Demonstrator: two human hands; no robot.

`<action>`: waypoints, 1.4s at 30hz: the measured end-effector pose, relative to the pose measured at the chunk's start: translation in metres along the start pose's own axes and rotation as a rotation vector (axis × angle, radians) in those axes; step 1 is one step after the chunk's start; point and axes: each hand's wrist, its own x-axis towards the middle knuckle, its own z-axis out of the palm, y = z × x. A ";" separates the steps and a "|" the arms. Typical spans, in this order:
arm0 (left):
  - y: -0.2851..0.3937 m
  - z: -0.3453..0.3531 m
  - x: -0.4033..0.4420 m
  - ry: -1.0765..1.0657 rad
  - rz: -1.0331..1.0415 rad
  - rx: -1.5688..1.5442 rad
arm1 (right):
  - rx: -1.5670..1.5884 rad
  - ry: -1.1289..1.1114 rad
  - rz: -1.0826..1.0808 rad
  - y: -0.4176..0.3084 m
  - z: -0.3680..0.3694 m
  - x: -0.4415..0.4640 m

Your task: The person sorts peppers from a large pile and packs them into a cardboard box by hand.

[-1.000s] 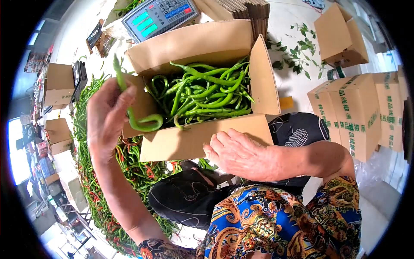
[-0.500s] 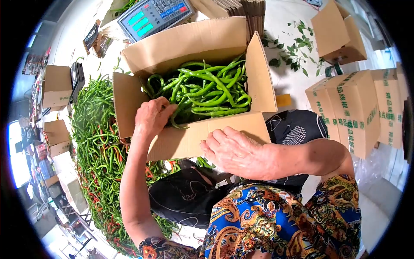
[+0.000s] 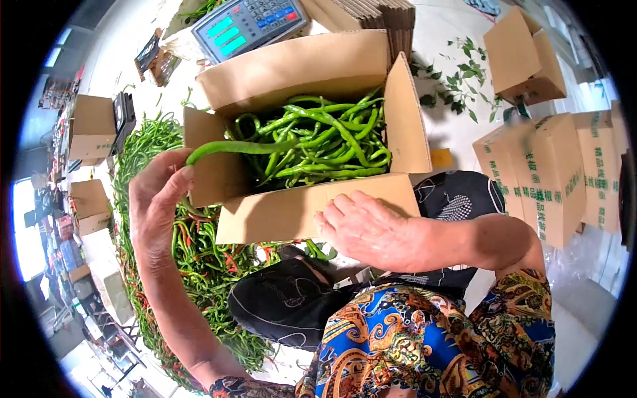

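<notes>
A long green chili pepper is pinched by one end in my left hand, which is closed at the left wall of an open cardboard box. The pepper's free end points right, over the box. Many green chili peppers lie tangled inside, mostly toward the right, while the left side of the box shows dark space. My right hand lies on the near flap with its fingers curled over it; the flap's edge under the palm is hidden.
A large heap of green and red peppers covers the floor at left. Beyond the box are a digital scale and stacked flat cardboard. Printed cartons stand at right, near scattered leaves.
My left hand has come out of the box and moved left, now with a green chili pepper in its fingers. The right hand stays on the flap. The view shifted slightly.
</notes>
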 end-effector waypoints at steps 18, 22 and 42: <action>0.015 0.078 -0.031 0.105 0.134 -0.411 | 1.881 0.257 0.502 0.040 -0.044 0.018; 0.011 0.104 -0.042 -0.277 0.125 -0.207 | 1.936 0.370 0.416 0.047 -0.043 0.021; -0.085 0.213 0.068 -0.501 0.789 0.901 | 1.302 0.753 0.535 0.088 -0.044 0.004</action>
